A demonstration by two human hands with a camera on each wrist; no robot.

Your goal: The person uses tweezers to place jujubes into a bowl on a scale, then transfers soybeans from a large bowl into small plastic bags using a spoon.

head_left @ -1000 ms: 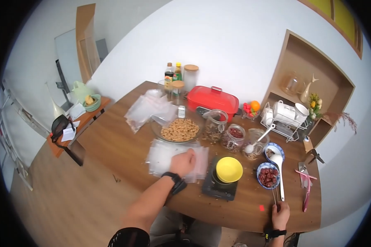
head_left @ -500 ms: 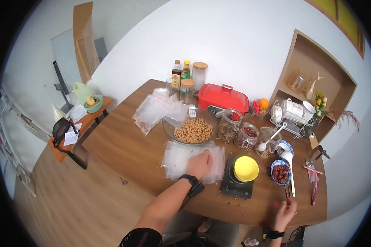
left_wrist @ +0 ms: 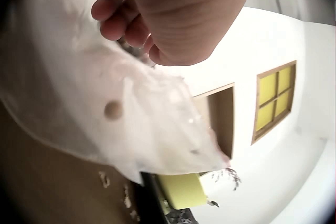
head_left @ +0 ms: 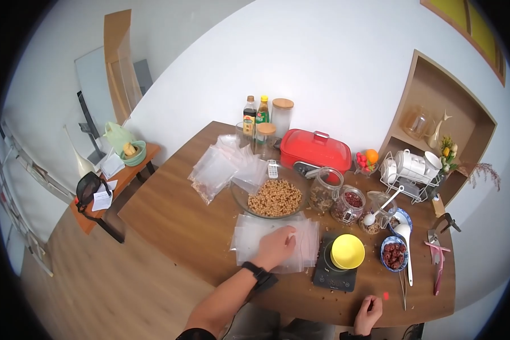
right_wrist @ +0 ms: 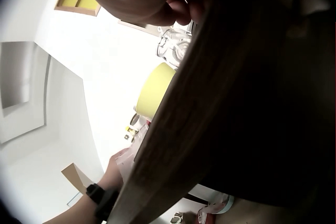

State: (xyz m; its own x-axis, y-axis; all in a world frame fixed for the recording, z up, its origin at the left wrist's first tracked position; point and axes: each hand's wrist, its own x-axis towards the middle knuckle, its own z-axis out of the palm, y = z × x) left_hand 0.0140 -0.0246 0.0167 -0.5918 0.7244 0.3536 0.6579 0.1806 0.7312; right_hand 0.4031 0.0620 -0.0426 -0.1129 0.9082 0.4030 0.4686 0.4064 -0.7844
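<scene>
In the head view my left hand rests loosely curled over a stack of clear plastic bags; the left wrist view shows its bent fingers beside a bag, with no grip on it visible. At the table's front edge, my right hand is loosely curled and holds nothing. Thin metal tongs lie to its right, reaching up to a blue-and-white bowl of dried red fruit. Between the hands, a yellow bowl stands on a black scale.
Behind the bags stands a glass bowl of tan nuts or beans, with more bags to its left. Glass jars, a white ladle, pink-handled scissors and a red cooker are around the table's back and right.
My right hand has let go of the tongs and moved left, away from them. My left hand stays over the bags. The head view has shifted.
</scene>
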